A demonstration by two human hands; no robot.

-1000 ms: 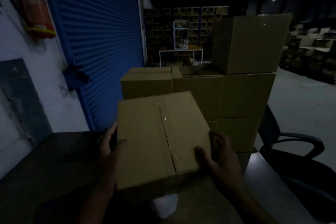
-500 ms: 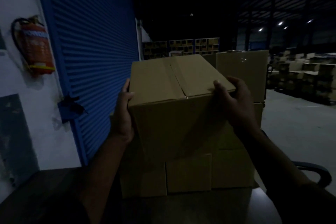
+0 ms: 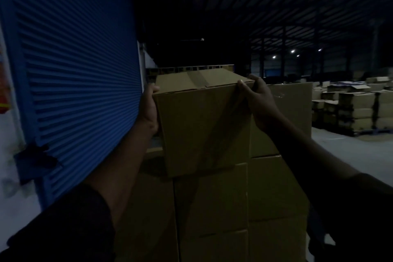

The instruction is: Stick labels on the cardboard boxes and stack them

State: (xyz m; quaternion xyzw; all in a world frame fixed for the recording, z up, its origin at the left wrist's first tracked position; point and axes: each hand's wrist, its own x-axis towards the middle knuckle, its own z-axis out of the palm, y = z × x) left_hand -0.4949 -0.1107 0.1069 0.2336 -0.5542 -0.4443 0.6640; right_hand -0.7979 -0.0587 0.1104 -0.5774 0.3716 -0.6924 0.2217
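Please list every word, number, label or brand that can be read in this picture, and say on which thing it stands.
No text can be read.
Held cardboard box: only brown tape on top; no label or print shows.
Stacked cardboard boxes: plain faces, too dark for any print.
Blue roller shutter: no sign.
Distant boxes: too small to read.
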